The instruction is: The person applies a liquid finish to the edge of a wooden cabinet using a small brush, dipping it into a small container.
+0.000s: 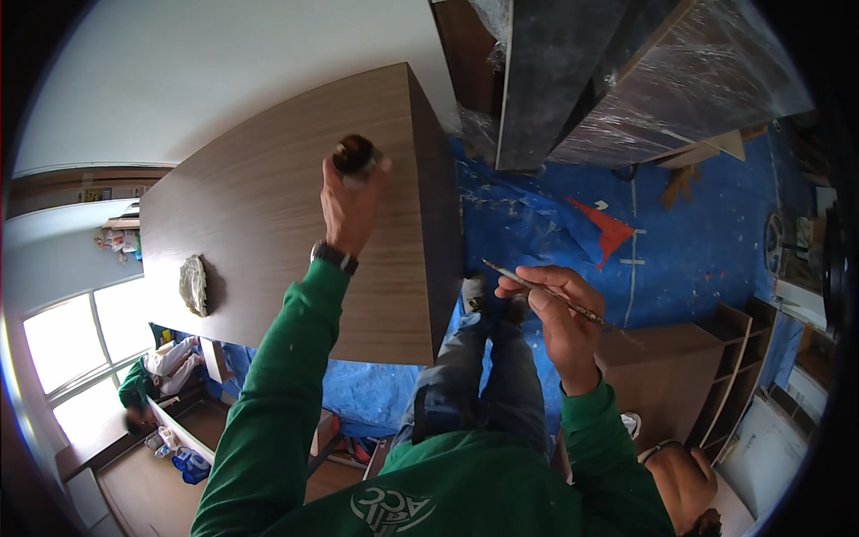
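Observation:
My left hand point(347, 210) is closed round a small round container point(355, 154) with a dark brown top or contents; blur hides which. It is over the wood-grain top of a large brown cabinet point(259, 215), near the right edge. Whether the container touches the surface I cannot tell. Between the fingers and thumb of my right hand point(568, 322) is a thin, stained paintbrush point(510, 274), its tip pointing up and left. That hand is above the floor, right of the cabinet and apart from it. A crumpled pale rag or wad point(192, 285) lies on the cabinet's left part.
Paint-spotted blue sheeting point(546, 215) covers the floor, with a red scrap point(608, 231) on it. Plastic-wrapped panels point(689, 80) stand at the far right. A brown shelf unit point(662, 358) is right of me. One person point(148, 385) is at left, another point(680, 483) at lower right.

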Demonstrator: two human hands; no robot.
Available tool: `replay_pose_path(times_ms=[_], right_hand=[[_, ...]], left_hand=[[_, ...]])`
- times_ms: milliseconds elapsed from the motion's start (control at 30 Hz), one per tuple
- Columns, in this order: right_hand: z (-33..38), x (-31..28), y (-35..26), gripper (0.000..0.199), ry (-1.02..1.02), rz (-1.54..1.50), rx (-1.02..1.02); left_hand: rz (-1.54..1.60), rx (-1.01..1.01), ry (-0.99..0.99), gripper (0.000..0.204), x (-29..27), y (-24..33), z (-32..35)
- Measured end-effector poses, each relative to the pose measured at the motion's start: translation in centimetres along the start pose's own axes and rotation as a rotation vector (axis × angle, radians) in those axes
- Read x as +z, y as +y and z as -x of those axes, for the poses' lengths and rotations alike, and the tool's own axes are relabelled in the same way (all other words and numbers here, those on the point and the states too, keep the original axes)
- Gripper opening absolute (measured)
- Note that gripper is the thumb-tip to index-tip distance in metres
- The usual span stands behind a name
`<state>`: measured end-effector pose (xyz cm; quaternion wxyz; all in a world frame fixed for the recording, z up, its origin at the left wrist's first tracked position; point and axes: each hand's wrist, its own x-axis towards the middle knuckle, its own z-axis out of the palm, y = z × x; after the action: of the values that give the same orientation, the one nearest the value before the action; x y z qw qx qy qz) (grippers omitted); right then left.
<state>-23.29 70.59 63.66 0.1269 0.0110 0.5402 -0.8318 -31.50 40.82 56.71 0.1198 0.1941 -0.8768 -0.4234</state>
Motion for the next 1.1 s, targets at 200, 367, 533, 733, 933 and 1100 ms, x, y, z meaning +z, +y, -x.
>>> replay_pose_path(times_ms=[200, 367, 533, 733, 933, 1100], right_hand=[[-3.7, -2.1, 6.6, 0.01, -0.015, -0.057, 0.046], [-7.7, -1.4, 10.0, 0.011, 0.048, -0.191, 0.171], [-12.3, -0.1, 15.4, 0.01, 0.013, -0.181, 0.065], [-17.1, 2.0, 18.2, 0.009, 0.02, -0.279, 0.104], [-19.1, 2.8, 19.3, 0.007, 0.018, -0.351, 0.115], [-19.3, 2.7, 19.7, 0.007, 0.0, -0.337, 0.126]], left_hand=[[-0.084, 0.045, 0.117, 0.069, 3.5, -4.3, -7.7], [-0.156, 0.073, 0.183, 0.069, 5.4, -4.9, -8.4], [-0.198, 0.092, 0.162, 0.065, 5.4, -5.8, -8.6], [-0.145, 0.115, 0.164, 0.06, 5.6, -6.8, -8.7], [-0.165, 0.093, 0.134, 0.057, 5.3, -7.0, -8.9], [-0.181, 0.078, 0.128, 0.056, 5.3, -7.1, -8.8]])
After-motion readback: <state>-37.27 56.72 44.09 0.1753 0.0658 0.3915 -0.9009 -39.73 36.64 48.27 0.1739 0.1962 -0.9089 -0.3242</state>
